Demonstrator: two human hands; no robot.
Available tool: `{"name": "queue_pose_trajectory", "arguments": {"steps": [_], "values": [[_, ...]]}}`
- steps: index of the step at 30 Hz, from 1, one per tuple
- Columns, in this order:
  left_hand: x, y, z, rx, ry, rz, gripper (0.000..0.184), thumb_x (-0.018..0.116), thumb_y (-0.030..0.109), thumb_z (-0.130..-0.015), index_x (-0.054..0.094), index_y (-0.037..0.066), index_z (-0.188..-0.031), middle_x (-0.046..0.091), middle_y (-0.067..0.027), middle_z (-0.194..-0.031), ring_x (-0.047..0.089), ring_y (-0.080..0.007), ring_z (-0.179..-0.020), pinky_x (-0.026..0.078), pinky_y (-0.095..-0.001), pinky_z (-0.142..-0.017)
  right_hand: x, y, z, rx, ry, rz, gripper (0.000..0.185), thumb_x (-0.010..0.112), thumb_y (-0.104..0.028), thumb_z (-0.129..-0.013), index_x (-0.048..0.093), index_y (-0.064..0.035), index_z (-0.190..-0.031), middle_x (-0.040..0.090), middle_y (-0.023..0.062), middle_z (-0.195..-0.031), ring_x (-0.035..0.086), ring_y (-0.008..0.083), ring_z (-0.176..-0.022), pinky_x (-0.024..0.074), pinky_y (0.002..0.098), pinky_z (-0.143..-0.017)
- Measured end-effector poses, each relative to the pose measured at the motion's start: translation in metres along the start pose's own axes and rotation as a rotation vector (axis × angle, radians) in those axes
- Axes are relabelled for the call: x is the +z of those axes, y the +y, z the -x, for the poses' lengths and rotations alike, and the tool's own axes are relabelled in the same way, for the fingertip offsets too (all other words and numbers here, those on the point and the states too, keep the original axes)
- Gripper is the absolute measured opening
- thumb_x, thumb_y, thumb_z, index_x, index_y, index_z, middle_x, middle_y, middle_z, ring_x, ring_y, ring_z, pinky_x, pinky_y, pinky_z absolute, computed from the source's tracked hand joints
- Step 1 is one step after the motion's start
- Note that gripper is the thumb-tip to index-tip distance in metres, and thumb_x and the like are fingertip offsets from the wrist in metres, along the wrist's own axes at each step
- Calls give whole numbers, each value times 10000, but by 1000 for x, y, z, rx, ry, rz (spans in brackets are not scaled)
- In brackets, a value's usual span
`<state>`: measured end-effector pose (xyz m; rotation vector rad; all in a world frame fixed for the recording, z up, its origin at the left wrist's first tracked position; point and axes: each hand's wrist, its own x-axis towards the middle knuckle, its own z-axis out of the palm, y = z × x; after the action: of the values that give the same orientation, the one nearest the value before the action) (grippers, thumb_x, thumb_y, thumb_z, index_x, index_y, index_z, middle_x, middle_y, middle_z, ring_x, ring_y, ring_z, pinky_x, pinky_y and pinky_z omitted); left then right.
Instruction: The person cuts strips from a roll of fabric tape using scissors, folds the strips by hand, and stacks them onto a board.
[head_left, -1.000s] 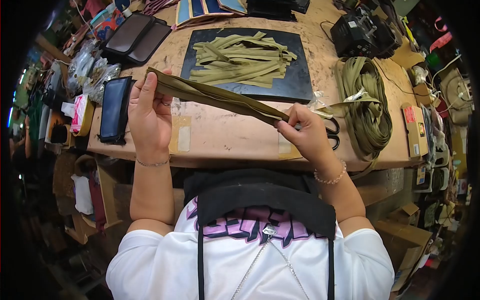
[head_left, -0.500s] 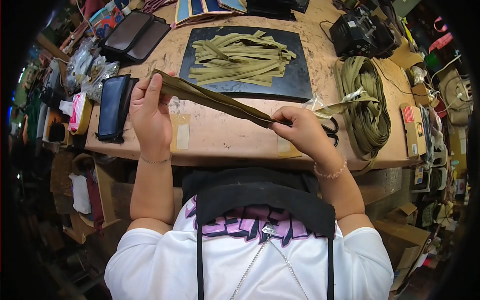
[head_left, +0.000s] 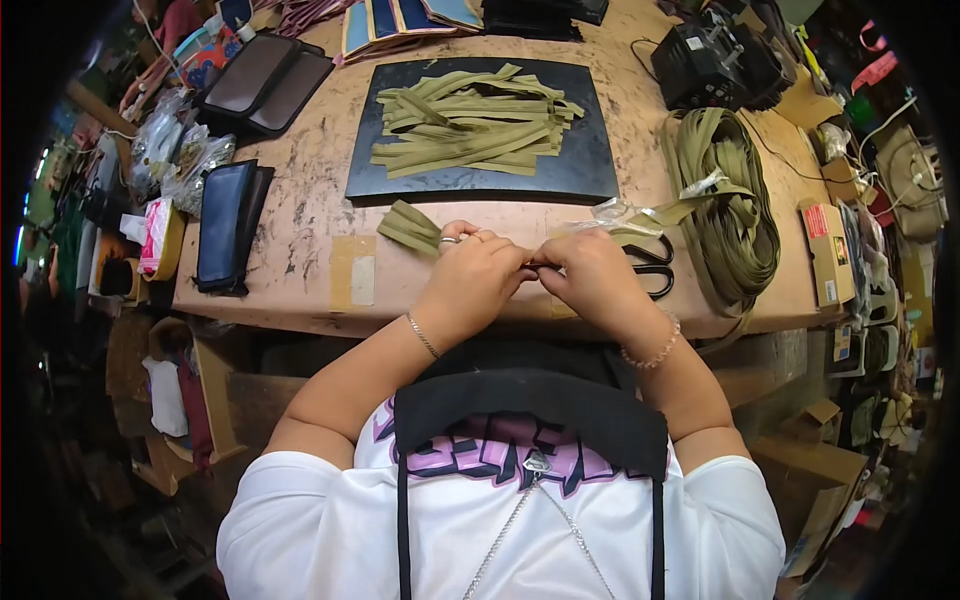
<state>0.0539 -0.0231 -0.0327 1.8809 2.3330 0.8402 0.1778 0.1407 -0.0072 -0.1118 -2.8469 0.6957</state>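
My left hand (head_left: 474, 272) is closed around an olive zipper strip (head_left: 407, 226), whose free end sticks out to the left above the table front. Close against it, my right hand (head_left: 590, 268) pinches at the strip's other end. The fingers cover that end, and a small dark bit shows between the fingertips. Black-handled scissors (head_left: 655, 281) lie just right of my right hand, partly hidden by it. Beyond both hands, a pile of cut olive zipper strips (head_left: 470, 125) rests on a dark board (head_left: 590, 170).
A thick coil of olive zipper tape (head_left: 735, 240) lies at the right, with clear plastic (head_left: 615, 212) by its loose end. Dark pouches (head_left: 228, 225) sit on the left. A black machine (head_left: 715, 65) stands back right, a cardboard box (head_left: 825, 255) at the right edge.
My left hand has come right and down to meet my right hand. The zipper strip, stretched between the hands before, is now mostly hidden in them. The right hand has barely shifted.
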Motion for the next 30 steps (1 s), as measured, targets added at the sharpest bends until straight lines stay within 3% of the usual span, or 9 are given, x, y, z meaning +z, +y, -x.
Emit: {"name": "queue_pose_trajectory", "arguments": {"steps": [5, 8, 14, 18, 22, 23, 26, 27, 30], "values": [[-5, -3, -13, -2, 71, 88, 103, 724, 160, -853, 741, 86, -924, 707, -40, -802, 644, -225, -736, 427, -374, -824, -10, 6, 11, -110, 264, 190, 159, 665, -108, -811, 654, -82, -967, 645, 132, -968, 619, 346, -946, 478, 436, -821], [-15, -23, -25, -252, 5, 418, 123, 729, 154, -879, 733, 38, -920, 709, -37, -783, 630, -154, -692, 463, -309, -731, -23, 47, 31, 227, 243, 308, 273, 633, -48, -816, 607, -50, -1087, 588, 153, -1076, 571, 349, -1043, 484, 432, -840], [-30, -50, -47, -577, -78, 911, 212, 717, 206, -935, 715, -6, -931, 679, 7, -805, 572, -51, -708, 444, -206, -649, -19, 92, 80, 191, 51, 413, 304, 559, 43, -813, 569, 27, -1117, 577, 171, -1039, 574, 361, -996, 493, 434, -844], [-34, -45, -56, -638, -98, 1109, 179, 715, 203, -932, 711, 24, -937, 683, 9, -820, 555, -33, -709, 428, -193, -642, -14, 69, 84, 354, 70, 235, 396, 666, -6, -715, 535, 22, -1087, 582, 198, -1001, 591, 405, -916, 495, 488, -800], [-42, -40, -63, -643, -93, 1151, 160, 710, 167, -938, 692, 9, -961, 694, -13, -862, 610, -48, -753, 482, -196, -701, -4, 47, 92, 501, 57, -156, 380, 755, -110, -771, 524, -14, -1058, 607, 181, -924, 617, 341, -835, 509, 419, -777], [-42, -39, -63, -637, -83, 1151, 159, 710, 167, -939, 692, 10, -959, 694, -13, -862, 609, -45, -754, 481, -194, -702, 10, 60, 102, 601, -7, -391, 405, 762, -288, -879, 531, -24, -1083, 600, 121, -889, 590, 221, -790, 498, 340, -758], [-43, -36, -64, -618, -75, 1189, 160, 705, 169, -942, 694, 10, -966, 691, -8, -847, 605, -42, -744, 478, -190, -699, 0, 36, 100, 609, -147, -904, 483, 664, -454, -958, 537, -18, -1123, 581, 79, -886, 541, 148, -792, 485, 309, -759], [-43, -36, -64, -624, -81, 1160, 166, 705, 173, -944, 695, 10, -968, 690, -5, -845, 602, -39, -741, 474, -187, -693, 1, 33, 101, 493, -163, -835, 579, 547, -559, -985, 531, -10, -1166, 580, 61, -896, 536, 135, -811, 482, 307, -766], [-38, -34, -62, -618, -93, 1093, 183, 706, 189, -947, 697, 8, -977, 685, 6, -836, 586, -30, -724, 459, -180, -666, 11, 24, 92, 424, -153, -853, 591, 558, -567, -977, 526, -10, -1173, 558, 49, -881, 516, 128, -800, 470, 281, -758]]}}
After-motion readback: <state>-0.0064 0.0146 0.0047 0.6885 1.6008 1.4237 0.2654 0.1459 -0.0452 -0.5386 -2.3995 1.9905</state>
